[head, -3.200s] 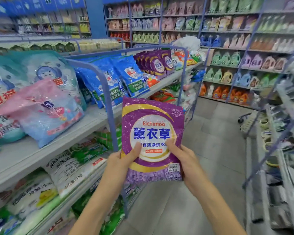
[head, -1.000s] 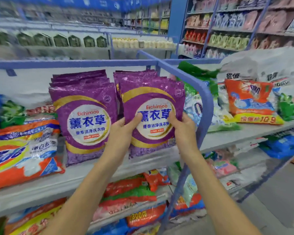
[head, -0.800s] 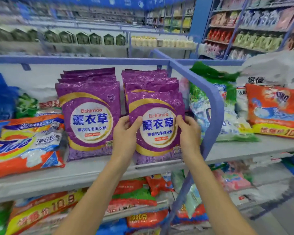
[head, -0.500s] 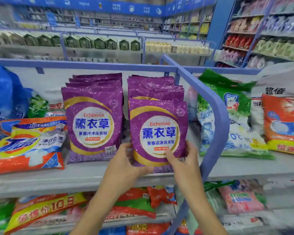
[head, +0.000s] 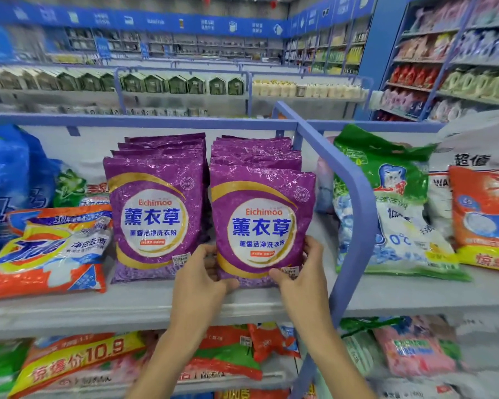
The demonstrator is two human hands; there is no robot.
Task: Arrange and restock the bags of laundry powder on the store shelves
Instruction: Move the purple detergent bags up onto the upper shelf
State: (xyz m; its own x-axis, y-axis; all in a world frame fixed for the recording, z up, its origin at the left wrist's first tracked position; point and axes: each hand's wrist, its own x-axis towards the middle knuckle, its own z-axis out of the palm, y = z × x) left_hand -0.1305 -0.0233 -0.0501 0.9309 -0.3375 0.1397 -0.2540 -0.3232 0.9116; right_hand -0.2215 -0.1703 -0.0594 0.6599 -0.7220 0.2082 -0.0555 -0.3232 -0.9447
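Both hands hold one purple bag [head: 261,223] by its bottom corners. The left hand [head: 202,272] pinches the lower left corner and the right hand [head: 300,272] the lower right, thumbs on the front. The bag stands upright on the shelf [head: 127,306] at the head of the right-hand purple row, just beside the left purple row [head: 154,214]. Its right edge is near the curved blue rail [head: 355,197], not touching. A bare strip of shelf runs between the bags and the front lip. There are two purple rows. Four top edges show in the left row. The right row's crumpled tops are too hard to count. One green-and-white bag [head: 392,220] lies beyond the rail.
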